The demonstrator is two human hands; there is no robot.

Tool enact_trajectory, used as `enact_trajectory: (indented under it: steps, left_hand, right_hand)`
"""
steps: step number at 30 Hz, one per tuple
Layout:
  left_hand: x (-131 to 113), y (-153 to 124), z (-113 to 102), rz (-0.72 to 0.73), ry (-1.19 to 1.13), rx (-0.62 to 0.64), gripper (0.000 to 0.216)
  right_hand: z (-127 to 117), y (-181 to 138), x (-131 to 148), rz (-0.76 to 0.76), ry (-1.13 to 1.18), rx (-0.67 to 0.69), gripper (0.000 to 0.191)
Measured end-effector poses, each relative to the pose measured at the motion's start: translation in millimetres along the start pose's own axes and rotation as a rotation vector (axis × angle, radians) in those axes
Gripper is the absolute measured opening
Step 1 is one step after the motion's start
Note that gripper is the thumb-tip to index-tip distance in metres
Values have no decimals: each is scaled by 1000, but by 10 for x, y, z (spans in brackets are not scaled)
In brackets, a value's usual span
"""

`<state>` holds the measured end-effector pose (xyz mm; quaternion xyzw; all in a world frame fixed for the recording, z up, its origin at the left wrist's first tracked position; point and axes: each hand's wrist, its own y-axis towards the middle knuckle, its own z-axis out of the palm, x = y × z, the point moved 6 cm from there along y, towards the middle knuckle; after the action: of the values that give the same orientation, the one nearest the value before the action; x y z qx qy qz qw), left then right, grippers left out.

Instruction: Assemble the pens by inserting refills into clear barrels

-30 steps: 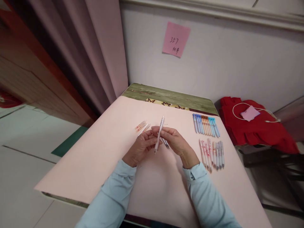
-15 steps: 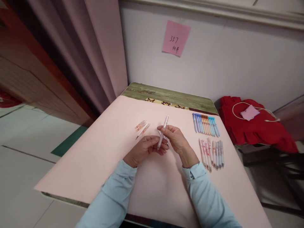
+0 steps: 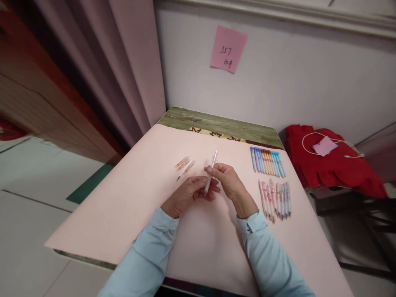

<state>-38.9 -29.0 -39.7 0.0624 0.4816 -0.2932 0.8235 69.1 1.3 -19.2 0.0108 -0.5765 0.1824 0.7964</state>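
Observation:
A pale, mostly white pen [image 3: 214,156] stands tilted above the middle of the table, held between both hands. My right hand [image 3: 231,181] pinches its middle with thumb and fingers. Lower down, my left hand [image 3: 187,193] closes thumb and fingers about the bottom end. Some fingertips lie behind the pen, partly hidden. Just left of the hands lie several orange-patterned pen pieces [image 3: 182,162] and a thin white piece with a dark tip [image 3: 183,170].
On the right of the pink-covered table [image 3: 102,214], blue, brown and light-blue pens [image 3: 267,161] lie in a row. Nearer me are pink and greyish pens [image 3: 275,200]. Beyond the right edge, red cloth [image 3: 337,165] carries a white cable and pink paper.
The pen's upper end has shifted slightly left, and the pen is a little more upright. Both hands keep nearly the same place and grip.

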Motion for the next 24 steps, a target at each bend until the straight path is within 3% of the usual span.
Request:
enact_trajectory:
  steps: [4, 9, 17, 21, 23, 24]
  left_hand:
    - [15, -5, -70, -21, 49, -34, 29]
    - [30, 25, -190, 24, 97, -133, 19]
    - [12, 57, -147, 102, 212, -188, 21]
    - [18, 12, -4, 36, 362, -144, 25]
    - [77, -2, 142, -4, 435, -99, 24]
    - [125, 6, 228, -13, 441, -84, 22]
  right_hand:
    - [-24, 7, 28, -58, -39, -46, 41]
    - [44, 7, -15, -19, -60, -27, 40]
    - [-65, 42, -47, -4, -182, -101, 41]
    - [-236, -132, 378, -238, -507, -413, 43]
    - [-172, -365, 687, -406, -649, -546, 46]
    - [-76, -479, 806, -458, -694, -533, 41]
